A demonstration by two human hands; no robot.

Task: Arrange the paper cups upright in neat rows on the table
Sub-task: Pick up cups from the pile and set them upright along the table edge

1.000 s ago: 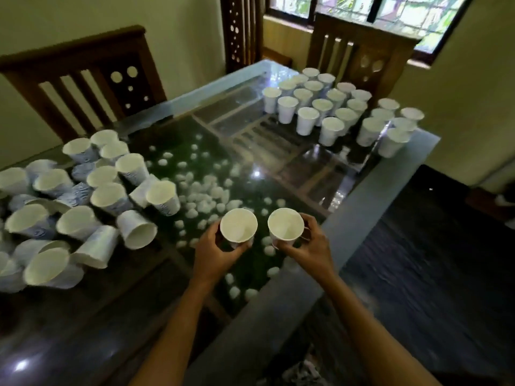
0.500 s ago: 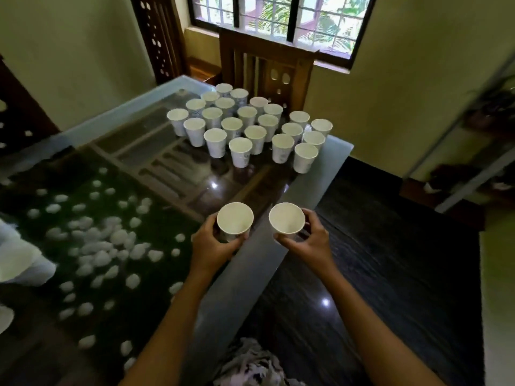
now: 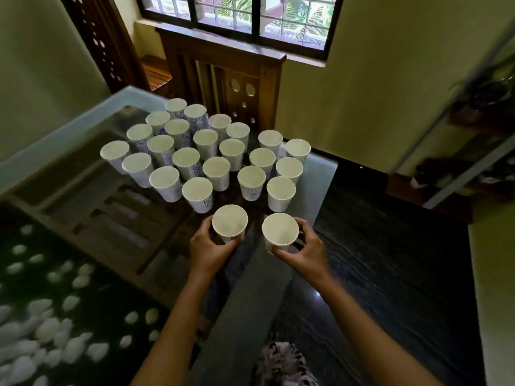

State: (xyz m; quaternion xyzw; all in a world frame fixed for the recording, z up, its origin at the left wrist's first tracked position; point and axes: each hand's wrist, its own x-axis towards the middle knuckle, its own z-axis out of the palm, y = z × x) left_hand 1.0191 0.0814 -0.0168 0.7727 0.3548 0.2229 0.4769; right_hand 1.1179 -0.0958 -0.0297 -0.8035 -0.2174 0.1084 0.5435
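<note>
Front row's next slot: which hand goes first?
Left, likely. The left hand holds a white paper cup beside the front row's last cup; the right hand holds a second paper cup farther along.

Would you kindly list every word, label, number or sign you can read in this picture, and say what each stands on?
No text can be read.
Standing paper cups: blue wavy print on the sides, too blurred to show any words.
Left cup in the left hand and right cup in the right hand: plain insides, no lettering visible.
</note>
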